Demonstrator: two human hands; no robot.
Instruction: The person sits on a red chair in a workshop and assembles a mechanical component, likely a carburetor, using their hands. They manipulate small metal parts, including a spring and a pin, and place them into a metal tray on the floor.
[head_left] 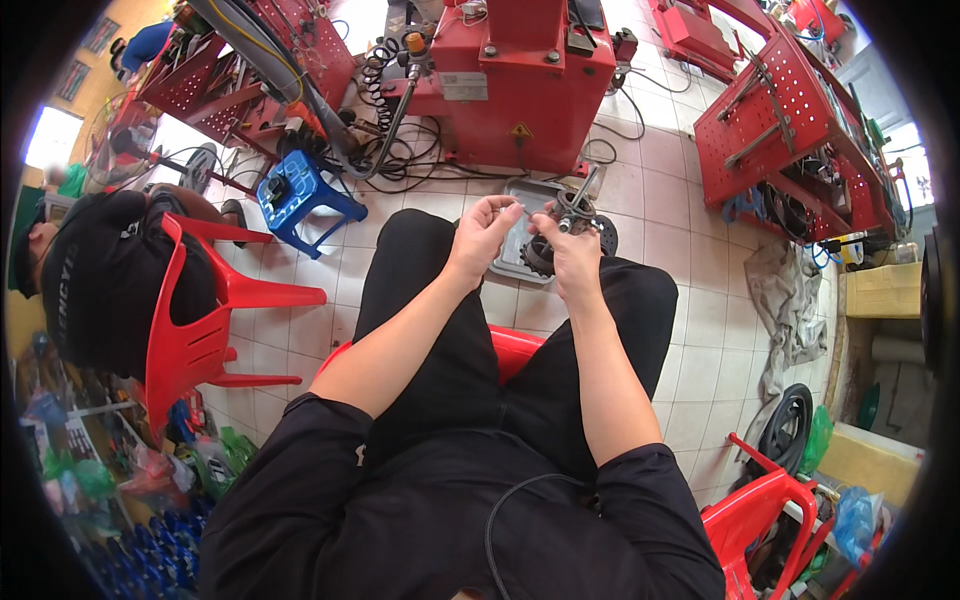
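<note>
My left hand is closed in a pinch above the gap between my knees. Its fingertips meet around something too small to make out. Close beside it, my right hand is wrapped round a greasy metal machine part with a round ring and a bright shaft sticking up. My right thumb and forefinger reach toward the left fingertips. Below both hands a grey tray lies on the floor, with a dark toothed metal part over its right side. My fingers partly hide the parts.
Ahead stands a red machine with hoses and cables at its base. A blue stool is to the left, near a person in black on a red chair. A red perforated cart and a crumpled cloth are at right.
</note>
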